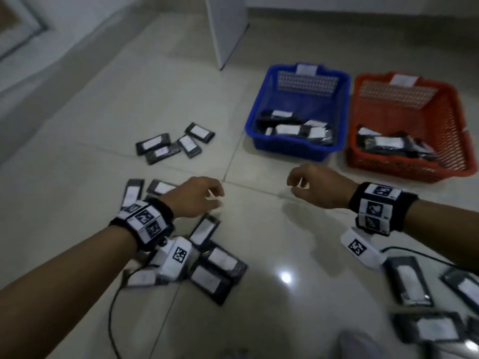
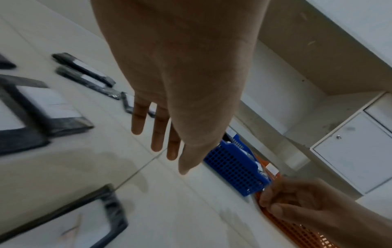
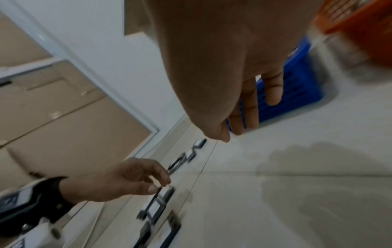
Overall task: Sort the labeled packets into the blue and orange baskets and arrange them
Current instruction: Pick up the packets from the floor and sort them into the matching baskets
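Head view shows dark flat packets, each with a white label, scattered on the tiled floor (image 1: 259, 242) in clumps: four far ahead (image 1: 174, 143), a pile under the left forearm (image 1: 215, 268), and more at the lower right (image 1: 409, 281). The blue basket (image 1: 261, 141) and orange basket (image 1: 461, 141) sit side by side beyond the hands, each already holding several packets.

The left hand (image 1: 194, 196) hovers above the near pile with fingers (image 2: 139, 117) loosely extended, holding nothing. The right hand (image 1: 317, 186) hangs over bare floor just before the baskets, fingers (image 3: 273, 90) relaxed and slightly curled, also empty.

The packets look thin, light and fairly flat, wrapped in glossy film that probably crinkles and slides easily on the polished tile. Lying flush on the floor, they give little edge to hook, so I judge the surest hold is a pinch across the short width, thumb on one long edge and fingers on the other, or sliding one off a neighbour where they overlap to lift a raised corner. Those overlapped in the near pile (image 2: 53, 117) offer such raised edges. The film may be slippery, so gripping the label face helps little; the edges are better. Labels are too blurred to read, so which basket each belongs in cannot be told.
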